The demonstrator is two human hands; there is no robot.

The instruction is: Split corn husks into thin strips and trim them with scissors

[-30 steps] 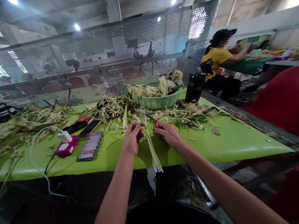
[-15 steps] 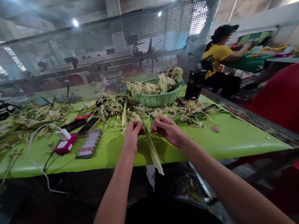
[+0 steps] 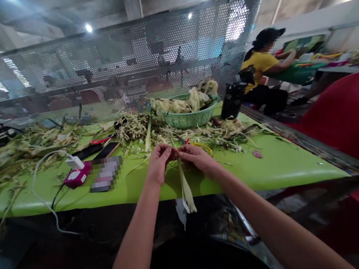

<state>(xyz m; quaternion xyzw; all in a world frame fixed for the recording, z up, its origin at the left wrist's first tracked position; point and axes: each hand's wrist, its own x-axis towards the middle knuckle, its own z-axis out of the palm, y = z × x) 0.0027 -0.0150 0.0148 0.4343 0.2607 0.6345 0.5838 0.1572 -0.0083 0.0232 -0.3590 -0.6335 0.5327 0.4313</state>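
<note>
My left hand (image 3: pixel 161 159) and right hand (image 3: pixel 197 157) are nearly meeting, fingertips pinching narrowly at the upper end of a husk (image 3: pixel 185 191); its pale tail is hanging past the near edge of the table (image 3: pixel 269 174). A red-handled tool (image 3: pixel 187 141) is showing just behind my right fingers; can't tell if I am gripping it. Both forearms are reaching forward and converging. My judgement: this piece is midway, narrowing at the top, flaring below, not yet finished. Farther out, scraps (image 3: pixel 231 138) are littering the table; more husks (image 3: pixel 196 99) are filling the basket (image 3: pixel 190 119), done or waiting, I can't say.
</note>
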